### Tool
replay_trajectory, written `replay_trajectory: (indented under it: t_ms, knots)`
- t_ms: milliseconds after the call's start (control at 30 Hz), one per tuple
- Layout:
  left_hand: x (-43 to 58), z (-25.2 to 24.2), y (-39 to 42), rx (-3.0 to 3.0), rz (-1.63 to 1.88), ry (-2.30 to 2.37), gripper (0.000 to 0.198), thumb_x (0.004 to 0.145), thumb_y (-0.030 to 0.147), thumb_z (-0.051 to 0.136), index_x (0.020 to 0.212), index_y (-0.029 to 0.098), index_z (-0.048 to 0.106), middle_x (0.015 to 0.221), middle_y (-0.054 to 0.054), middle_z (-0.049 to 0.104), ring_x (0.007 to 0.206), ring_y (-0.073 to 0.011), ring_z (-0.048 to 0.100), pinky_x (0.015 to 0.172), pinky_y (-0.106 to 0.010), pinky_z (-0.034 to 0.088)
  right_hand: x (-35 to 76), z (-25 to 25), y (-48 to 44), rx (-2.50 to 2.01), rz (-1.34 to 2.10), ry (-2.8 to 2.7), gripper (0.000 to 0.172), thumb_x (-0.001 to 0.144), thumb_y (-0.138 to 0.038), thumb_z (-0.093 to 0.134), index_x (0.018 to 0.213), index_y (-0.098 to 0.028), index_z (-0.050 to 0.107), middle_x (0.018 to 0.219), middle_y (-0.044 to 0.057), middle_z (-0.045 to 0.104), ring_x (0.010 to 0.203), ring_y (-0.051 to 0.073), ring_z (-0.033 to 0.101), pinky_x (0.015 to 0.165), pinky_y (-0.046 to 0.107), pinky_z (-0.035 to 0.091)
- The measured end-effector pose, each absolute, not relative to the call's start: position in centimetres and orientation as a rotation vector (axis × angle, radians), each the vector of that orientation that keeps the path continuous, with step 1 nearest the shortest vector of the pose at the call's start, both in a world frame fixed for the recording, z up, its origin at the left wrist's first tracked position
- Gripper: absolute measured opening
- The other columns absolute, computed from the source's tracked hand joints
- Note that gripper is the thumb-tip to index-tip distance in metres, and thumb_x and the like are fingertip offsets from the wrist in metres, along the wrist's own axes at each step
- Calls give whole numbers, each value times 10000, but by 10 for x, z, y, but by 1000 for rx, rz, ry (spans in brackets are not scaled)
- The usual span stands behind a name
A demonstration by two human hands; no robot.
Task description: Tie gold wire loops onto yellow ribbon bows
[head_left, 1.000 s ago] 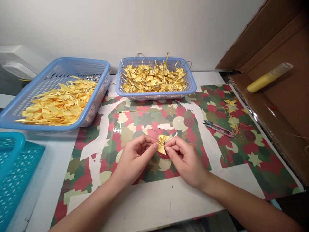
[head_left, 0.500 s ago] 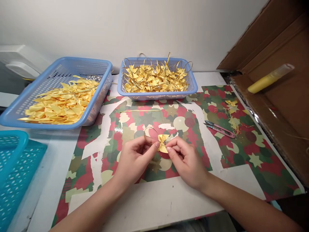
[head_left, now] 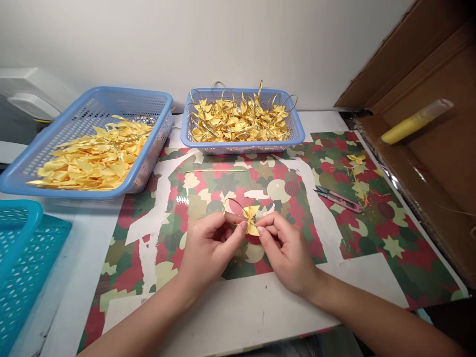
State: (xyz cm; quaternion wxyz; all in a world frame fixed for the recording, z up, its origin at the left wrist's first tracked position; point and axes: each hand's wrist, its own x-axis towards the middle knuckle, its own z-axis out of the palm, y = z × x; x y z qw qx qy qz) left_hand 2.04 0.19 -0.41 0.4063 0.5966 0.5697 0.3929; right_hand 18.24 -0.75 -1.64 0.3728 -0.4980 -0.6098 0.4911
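Observation:
Between my two hands, above the patterned mat, is a yellow ribbon bow [head_left: 252, 214] with a small shiny piece at its middle. A thin gold cord [head_left: 227, 201] loops up from it on the left. My left hand [head_left: 215, 238] is closed, thumb and forefinger pinched at the bow's left side where the cord runs in. My right hand [head_left: 284, 245] pinches at the bow's lower right side; the small bit between those fingertips is mostly hidden, and looks like the cord's end.
Behind stands a blue basket [head_left: 243, 145] of yellow bows with gold loops. Another blue basket [head_left: 169, 106] at left holds yellow ribbon bows and silver pieces. Pink thread snips [head_left: 338, 199] and thread scraps [head_left: 360, 191] lie right. A gold cord length [head_left: 215, 170] lies ahead; a teal basket [head_left: 55, 238] is near left.
Both hands stay around the bow, which has tilted slightly. The cord loop at its left has shifted a little and shows wider near my left fingers.

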Motion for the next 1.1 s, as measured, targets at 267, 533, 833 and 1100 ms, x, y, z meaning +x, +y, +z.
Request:
replay_trajectory:
  t_ms: [267, 533, 833, 1100]
  knots:
    - [16, -8, 3, 1771, 1041, 1498, 73, 840, 227, 638, 787, 178, 653, 555, 35, 548, 458, -79, 426, 430, -206, 342, 182, -17, -7, -1262, 1269, -1536, 128, 944, -222, 440, 827, -193, 481, 580, -59, 450, 467, 72, 350, 449, 210, 257]
    - [15, -8, 5, 1837, 1065, 1449, 86, 847, 189, 638, 763, 173, 647, 650, 8, 654, 506, -83, 495, 460, -207, 385, 183, -16, -8, -1254, 1282, -1530, 138, 949, -226, 436, 822, -193, 479, 583, -61, 436, 475, 73, 336, 455, 219, 253]
    - [15, -9, 5, 1884, 1099, 1435, 93, 842, 147, 645, 753, 174, 636, 615, 37, 634, 492, -62, 498, 458, -183, 389, 182, -17, -10, -1267, 1320, -1519, 165, 968, -249, 415, 821, -196, 466, 563, -77, 371, 481, 78, 301, 465, 229, 242]
    - [20, -12, 3, 1944, 1213, 1429, 121, 829, 105, 640, 738, 175, 602, 598, 54, 605, 478, -53, 492, 450, -172, 390, 179, -17, -14, -1263, 1408, -1409, 184, 988, -304, 402, 843, -202, 451, 563, -82, 356, 492, 82, 304, 477, 231, 247]
